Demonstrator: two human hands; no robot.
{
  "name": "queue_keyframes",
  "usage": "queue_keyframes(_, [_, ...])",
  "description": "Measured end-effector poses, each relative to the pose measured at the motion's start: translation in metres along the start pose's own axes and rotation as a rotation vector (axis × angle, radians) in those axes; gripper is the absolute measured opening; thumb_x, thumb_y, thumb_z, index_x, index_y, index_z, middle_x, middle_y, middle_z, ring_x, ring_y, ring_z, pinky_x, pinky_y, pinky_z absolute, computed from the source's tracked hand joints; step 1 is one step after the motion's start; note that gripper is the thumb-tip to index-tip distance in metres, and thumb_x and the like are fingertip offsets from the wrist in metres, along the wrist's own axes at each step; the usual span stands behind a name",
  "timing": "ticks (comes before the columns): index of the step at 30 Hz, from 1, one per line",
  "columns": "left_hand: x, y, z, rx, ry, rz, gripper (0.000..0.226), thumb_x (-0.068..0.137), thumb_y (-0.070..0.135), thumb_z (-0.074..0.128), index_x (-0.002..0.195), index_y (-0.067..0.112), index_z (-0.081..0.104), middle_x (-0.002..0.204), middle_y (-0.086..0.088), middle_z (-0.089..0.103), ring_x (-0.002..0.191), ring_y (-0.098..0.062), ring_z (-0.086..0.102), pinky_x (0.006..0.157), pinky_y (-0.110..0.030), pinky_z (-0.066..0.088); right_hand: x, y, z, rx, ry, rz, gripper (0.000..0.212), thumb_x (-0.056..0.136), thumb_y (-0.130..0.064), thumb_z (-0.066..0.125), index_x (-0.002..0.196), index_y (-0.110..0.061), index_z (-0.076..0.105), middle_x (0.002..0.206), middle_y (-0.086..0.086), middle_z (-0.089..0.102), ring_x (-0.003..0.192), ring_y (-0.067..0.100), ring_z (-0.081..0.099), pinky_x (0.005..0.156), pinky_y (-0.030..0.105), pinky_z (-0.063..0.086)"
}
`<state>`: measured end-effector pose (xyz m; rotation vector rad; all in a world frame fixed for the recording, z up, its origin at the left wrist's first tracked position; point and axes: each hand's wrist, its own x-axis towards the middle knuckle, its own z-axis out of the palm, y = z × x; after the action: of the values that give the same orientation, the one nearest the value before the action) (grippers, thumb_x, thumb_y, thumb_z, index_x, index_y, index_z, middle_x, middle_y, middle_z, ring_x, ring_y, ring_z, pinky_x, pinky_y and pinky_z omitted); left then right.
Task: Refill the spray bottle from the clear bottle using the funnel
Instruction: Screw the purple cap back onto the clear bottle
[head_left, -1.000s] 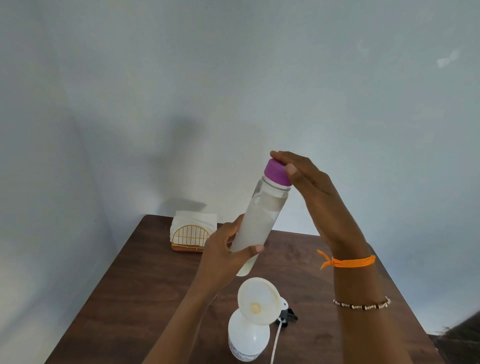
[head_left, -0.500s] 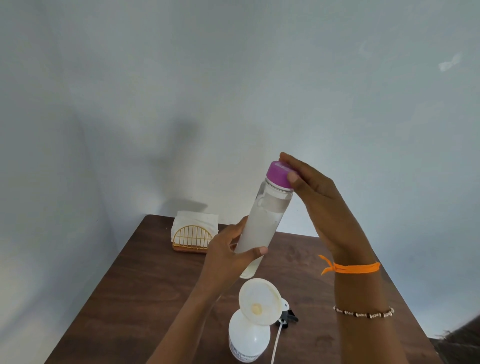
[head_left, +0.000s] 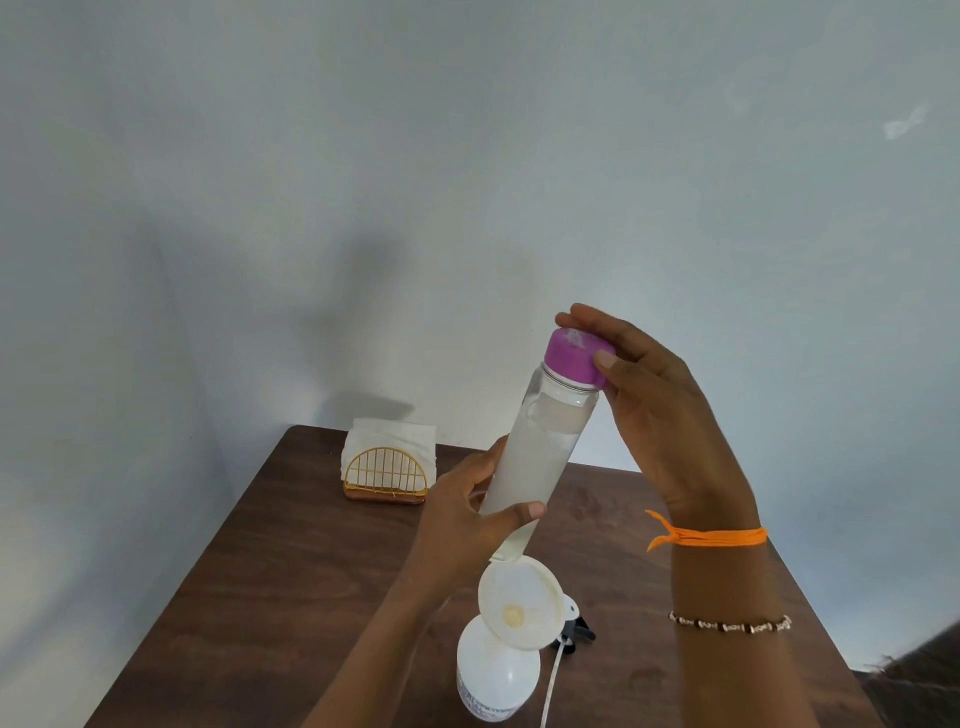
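Above the tabletop (head_left: 291, 561): left hand (head_left: 467, 519) wrapped round bottle (head_left: 540, 457) low on its smooth, rigid, near-full body, likely heavy and slippery; right hand (head_left: 660, 405) pinching purple cap (head_left: 574, 358). Near, below: white funnel (head_left: 519, 603) seated in light plastic spray bottle (head_left: 493, 680).

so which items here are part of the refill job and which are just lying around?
In use:
clear bottle, held by left hand
purple cap, gripped by right hand
funnel, seated in spray bottle
spray head with tube, off, on the table

Lying about:
napkin holder with napkins
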<state>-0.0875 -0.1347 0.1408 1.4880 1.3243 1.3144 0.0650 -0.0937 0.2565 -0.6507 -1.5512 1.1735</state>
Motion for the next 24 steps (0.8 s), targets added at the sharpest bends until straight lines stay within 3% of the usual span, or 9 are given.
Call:
queue_keyframes(4, [-0.001, -0.002, 0.001, 0.006, -0.009, -0.01, 0.055, 0.072, 0.034, 0.076, 0.12, 0.041, 0.049, 0.118, 0.013, 0.06, 0.105, -0.01, 0.058, 0.084, -0.019, 0.05, 0.001, -0.004, 0.007, -0.185, 0.112, 0.023, 0.057, 0.063, -0.03, 0.071, 0.118, -0.026, 0.057, 0.105, -0.002, 0.062, 0.095, 0.011, 0.06, 0.081, 0.02, 0.05])
queue_keyframes(7, [-0.004, -0.001, 0.002, -0.005, -0.032, -0.021, 0.053, 0.072, 0.036, 0.075, 0.117, 0.044, 0.048, 0.118, 0.015, 0.059, 0.104, -0.008, 0.058, 0.082, -0.015, 0.048, 0.001, -0.005, 0.015, -0.309, 0.217, 0.045, 0.07, 0.05, -0.041, 0.076, 0.116, -0.027, 0.057, 0.102, -0.003, 0.057, 0.088, 0.008, 0.058, 0.075, 0.015, 0.049])
queue_keyframes(9, [-0.004, 0.0, 0.002, -0.024, -0.049, -0.028, 0.05, 0.073, 0.037, 0.074, 0.114, 0.048, 0.047, 0.118, 0.016, 0.059, 0.104, -0.008, 0.059, 0.083, -0.017, 0.049, 0.001, -0.004, 0.015, -0.333, 0.198, 0.04, 0.066, 0.058, -0.043, 0.079, 0.117, -0.028, 0.056, 0.108, -0.005, 0.056, 0.092, 0.004, 0.058, 0.081, 0.015, 0.049])
queue_keyframes(11, [-0.003, 0.003, 0.001, -0.046, -0.078, -0.025, 0.049, 0.075, 0.035, 0.074, 0.113, 0.051, 0.046, 0.117, 0.017, 0.06, 0.105, -0.008, 0.059, 0.084, -0.018, 0.05, 0.0, -0.002, 0.011, -0.248, 0.1, 0.02, 0.049, 0.077, -0.046, 0.065, 0.121, -0.03, 0.053, 0.119, -0.006, 0.057, 0.105, 0.001, 0.057, 0.095, 0.021, 0.046])
queue_keyframes(13, [-0.003, 0.004, -0.002, -0.068, -0.115, -0.025, 0.05, 0.074, 0.037, 0.074, 0.114, 0.052, 0.048, 0.117, 0.02, 0.061, 0.106, -0.006, 0.06, 0.086, -0.022, 0.052, -0.002, -0.001, 0.003, -0.092, -0.016, 0.007, 0.043, 0.086, -0.043, 0.054, 0.125, -0.023, 0.053, 0.128, -0.001, 0.058, 0.12, 0.011, 0.053, 0.103, 0.029, 0.042])
queue_keyframes(17, [-0.005, 0.004, -0.007, -0.089, -0.153, -0.019, 0.049, 0.069, 0.042, 0.071, 0.112, 0.051, 0.052, 0.113, 0.023, 0.063, 0.105, -0.003, 0.06, 0.088, -0.027, 0.053, -0.001, -0.002, -0.007, 0.053, -0.09, -0.021, 0.051, 0.079, -0.03, 0.058, 0.124, -0.008, 0.054, 0.12, 0.006, 0.064, 0.118, 0.025, 0.055, 0.101, 0.033, 0.044])
queue_keyframes(21, [-0.006, 0.006, 0.0, -0.055, -0.084, -0.011, 0.048, 0.073, 0.038, 0.074, 0.111, 0.051, 0.048, 0.116, 0.016, 0.059, 0.106, -0.009, 0.056, 0.085, -0.023, 0.051, 0.004, 0.0, -0.004, 0.032, 0.108, 0.017, 0.044, 0.073, -0.029, 0.066, 0.113, -0.012, 0.062, 0.106, 0.002, 0.07, 0.107, 0.018, 0.062, 0.089, 0.025, 0.049])
queue_keyframes(24, [-0.006, 0.005, 0.01, 0.054, 0.084, -0.001, 0.056, 0.073, 0.033, 0.076, 0.121, 0.037, 0.049, 0.112, 0.008, 0.053, 0.103, -0.01, 0.052, 0.076, -0.011, 0.043, 0.005, 0.008, 0.009, -0.318, 0.396, 0.045, 0.033, 0.075, -0.025, 0.074, 0.105, -0.017, 0.068, 0.102, -0.002, 0.069, 0.097, 0.011, 0.064, 0.085, 0.025, 0.051])
